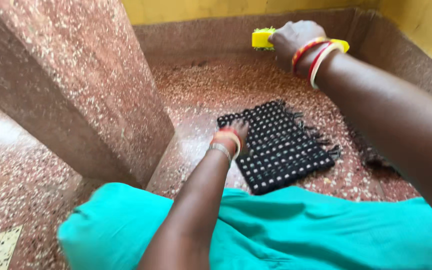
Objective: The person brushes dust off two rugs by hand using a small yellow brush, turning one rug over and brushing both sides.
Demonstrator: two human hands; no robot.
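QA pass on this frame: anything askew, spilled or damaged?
The black mat lies skewed to the walls on the speckled floor, with its fringe ragged along the right edge. The left hand rests on its corner; the right hand holds a yellow brush at the back wall. No spill or damage shows.

A speckled red terrazzo floor meets a matching stone pillar; yellow wall behind, teal garment in front.

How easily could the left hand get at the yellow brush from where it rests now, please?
Probably not easily: the left hand presses on the black mat, and the yellow brush lies far off under the right hand.
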